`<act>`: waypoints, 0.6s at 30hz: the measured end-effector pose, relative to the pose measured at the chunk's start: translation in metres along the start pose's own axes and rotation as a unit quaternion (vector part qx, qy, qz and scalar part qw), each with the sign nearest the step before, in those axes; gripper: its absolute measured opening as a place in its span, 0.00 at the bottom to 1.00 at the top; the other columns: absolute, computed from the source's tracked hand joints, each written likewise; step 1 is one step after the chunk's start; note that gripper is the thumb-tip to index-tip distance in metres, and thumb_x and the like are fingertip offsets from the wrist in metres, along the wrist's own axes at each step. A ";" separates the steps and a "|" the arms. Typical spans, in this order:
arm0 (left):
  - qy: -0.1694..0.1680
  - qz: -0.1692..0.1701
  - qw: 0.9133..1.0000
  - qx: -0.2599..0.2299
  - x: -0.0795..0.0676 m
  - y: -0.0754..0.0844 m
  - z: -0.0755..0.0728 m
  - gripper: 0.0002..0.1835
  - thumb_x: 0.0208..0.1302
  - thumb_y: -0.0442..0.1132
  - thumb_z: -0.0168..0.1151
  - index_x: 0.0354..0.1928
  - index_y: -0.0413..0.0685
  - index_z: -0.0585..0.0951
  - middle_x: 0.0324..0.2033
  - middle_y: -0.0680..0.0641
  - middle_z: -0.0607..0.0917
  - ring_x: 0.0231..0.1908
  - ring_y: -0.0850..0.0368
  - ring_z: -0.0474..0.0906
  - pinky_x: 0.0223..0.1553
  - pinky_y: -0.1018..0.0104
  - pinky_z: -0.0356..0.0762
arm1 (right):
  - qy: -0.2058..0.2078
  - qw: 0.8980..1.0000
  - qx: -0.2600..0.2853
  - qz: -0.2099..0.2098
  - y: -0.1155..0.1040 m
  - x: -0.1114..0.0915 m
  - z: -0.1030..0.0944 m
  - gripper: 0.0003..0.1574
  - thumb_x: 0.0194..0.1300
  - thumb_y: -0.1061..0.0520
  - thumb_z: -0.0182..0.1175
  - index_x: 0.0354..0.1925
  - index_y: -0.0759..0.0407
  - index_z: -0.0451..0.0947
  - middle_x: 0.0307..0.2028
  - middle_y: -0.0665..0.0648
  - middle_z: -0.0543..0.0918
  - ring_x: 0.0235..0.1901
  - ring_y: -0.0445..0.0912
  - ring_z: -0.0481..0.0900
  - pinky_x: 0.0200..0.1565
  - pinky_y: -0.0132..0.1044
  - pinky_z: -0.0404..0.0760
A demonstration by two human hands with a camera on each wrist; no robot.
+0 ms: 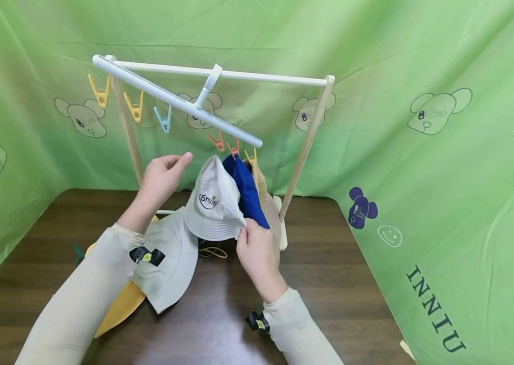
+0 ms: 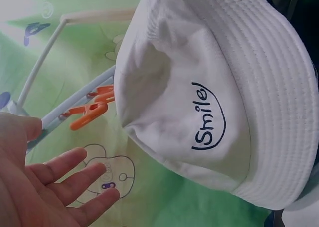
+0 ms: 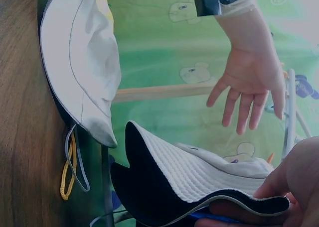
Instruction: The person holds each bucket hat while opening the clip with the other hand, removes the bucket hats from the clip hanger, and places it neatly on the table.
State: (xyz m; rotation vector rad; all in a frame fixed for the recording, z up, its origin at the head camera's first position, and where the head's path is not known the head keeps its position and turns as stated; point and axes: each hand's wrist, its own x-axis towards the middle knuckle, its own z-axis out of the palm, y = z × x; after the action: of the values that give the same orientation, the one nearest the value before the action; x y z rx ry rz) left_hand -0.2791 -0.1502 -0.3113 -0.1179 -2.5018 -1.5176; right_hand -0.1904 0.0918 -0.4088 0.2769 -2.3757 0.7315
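A white bucket hat [image 1: 213, 208] with "Smile" stitched on it hangs under the lower end of the tilted hanger [image 1: 172, 96]. My right hand [image 1: 259, 253] pinches its brim between thumb and fingers. My left hand [image 2: 65, 177] holds nothing; its fingers are spread beside the hat's crown in the left wrist view. An orange clothespin [image 1: 216, 142] hangs just above the crown. Behind the white hat, a blue hat [image 1: 249, 190] hangs from another orange clothespin [image 1: 234, 148], and a woven tan hat [image 1: 259, 185] from a yellow clothespin [image 1: 251, 155].
The hanger hooks over the white bar [image 1: 275, 77] of a wooden-legged rack. Yellow clothespins [image 1: 134, 107] and a blue clothespin [image 1: 163, 120] hang along its higher side. On the brown table [image 1: 321, 294] lie a pale hat [image 1: 170, 268] and a yellow hat [image 1: 122, 309], below my left arm.
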 end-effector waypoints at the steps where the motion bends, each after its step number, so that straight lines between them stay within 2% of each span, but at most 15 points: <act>1: 0.000 0.001 1.000 -0.002 -0.002 -0.001 -0.001 0.41 0.70 0.71 0.54 0.64 0.42 0.81 0.61 0.40 0.83 0.64 0.45 0.76 0.64 0.46 0.73 | 0.001 1.000 0.000 -0.001 0.000 0.000 0.000 0.04 0.68 0.60 0.60 0.34 0.57 0.81 0.22 0.56 0.84 0.22 0.52 0.82 0.21 0.46 0.75; 11: -0.016 0.007 1.000 0.015 -0.023 -0.012 -0.007 0.40 0.70 0.71 0.52 0.63 0.43 0.82 0.60 0.41 0.84 0.63 0.45 0.76 0.63 0.44 0.73 | -0.009 1.000 -0.002 0.006 0.001 0.001 0.000 0.05 0.69 0.60 0.59 0.35 0.57 0.81 0.22 0.56 0.84 0.22 0.52 0.82 0.22 0.46 0.75; 18: -0.017 0.030 0.999 0.020 -0.038 -0.021 -0.012 0.38 0.71 0.69 0.54 0.61 0.43 0.83 0.58 0.41 0.85 0.61 0.45 0.78 0.62 0.44 0.74 | -0.006 1.000 -0.004 0.006 0.001 0.001 -0.001 0.04 0.68 0.60 0.60 0.36 0.57 0.82 0.23 0.57 0.85 0.22 0.53 0.82 0.21 0.47 0.75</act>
State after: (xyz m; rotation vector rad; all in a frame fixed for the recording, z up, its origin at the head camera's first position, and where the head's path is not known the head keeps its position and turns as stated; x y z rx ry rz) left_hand -0.2441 -0.1693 -0.3322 -0.2109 -2.5303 -1.4525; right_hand -0.1913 0.0926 -0.4077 0.2650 -2.3933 0.7287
